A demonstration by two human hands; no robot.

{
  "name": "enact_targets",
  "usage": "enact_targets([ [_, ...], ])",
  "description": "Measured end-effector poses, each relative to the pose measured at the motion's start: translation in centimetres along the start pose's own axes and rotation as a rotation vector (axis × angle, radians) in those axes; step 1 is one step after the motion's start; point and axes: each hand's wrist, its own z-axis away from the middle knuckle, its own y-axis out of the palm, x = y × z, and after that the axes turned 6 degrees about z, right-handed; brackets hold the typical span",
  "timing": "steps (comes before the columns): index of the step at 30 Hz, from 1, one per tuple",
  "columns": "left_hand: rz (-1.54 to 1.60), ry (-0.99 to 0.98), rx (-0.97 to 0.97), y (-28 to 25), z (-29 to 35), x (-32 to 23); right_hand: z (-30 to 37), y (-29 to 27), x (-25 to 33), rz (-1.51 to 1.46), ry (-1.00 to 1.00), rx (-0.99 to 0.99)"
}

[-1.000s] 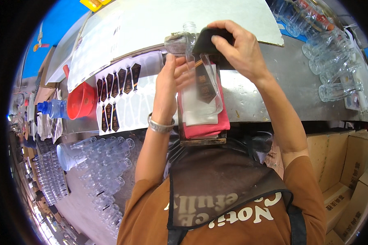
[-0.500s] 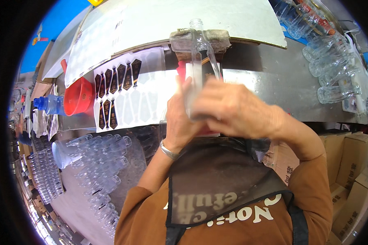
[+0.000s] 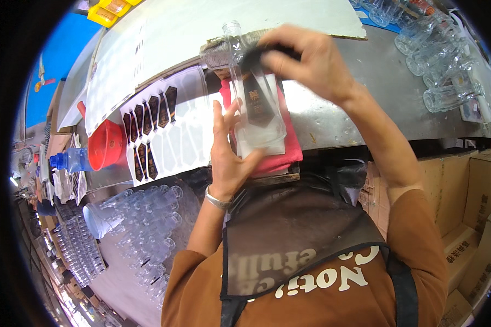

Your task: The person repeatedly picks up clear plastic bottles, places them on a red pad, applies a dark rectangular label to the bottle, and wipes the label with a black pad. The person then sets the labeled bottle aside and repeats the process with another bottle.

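A clear glass bottle [image 3: 279,128] lies on its side, its neck pointing away from me, with a dark tie-shaped label [image 3: 255,101] on its upper face. My left hand [image 3: 228,155] cups the lower left of the bottle, fingers along its side and thumb by its base. Over the bottle's shoulder, my right hand [image 3: 313,62] is closed on a dark, motion-blurred thing [image 3: 256,54] whose kind I cannot make out. Under the bottle are a white pad [image 3: 276,146] and a pink cloth [image 3: 293,147]; a grey cloth-wrapped rest [image 3: 213,53] supports the neck.
Left of the bottle lies a label sheet [image 3: 188,136], partly used. Beyond it stand a red plastic scoop [image 3: 106,144] and a blue-capped bottle [image 3: 71,161]. Glass bottles [image 3: 420,60] crowd the right; more bottles [image 3: 147,218] stand lower left. Cardboard boxes [image 3: 447,185] are at right.
My right hand has moved from the bottle's lower body up and away to its shoulder. My left hand has shifted slightly, with its fingers spread wider. The label on the bottle now shows more fully.
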Motion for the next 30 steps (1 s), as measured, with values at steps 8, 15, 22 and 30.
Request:
enact_targets([
  [8,0.042,0.04,0.009,0.2,-0.1,0.2,7.8,-0.4,3.7,-0.016,-0.098,0.328],
  [15,-0.043,0.021,-0.015,0.5,0.1,-0.7,-0.7,1.1,0.2,0.336,-0.394,-0.122],
  [22,-0.165,0.104,-0.09,1.2,-0.8,-2.0,7.6,-2.1,4.3,-0.254,0.365,0.189],
  [30,0.061,0.033,-0.032,1.3,-0.1,0.1,6.9,0.9,4.5,-0.061,0.552,0.217],
])
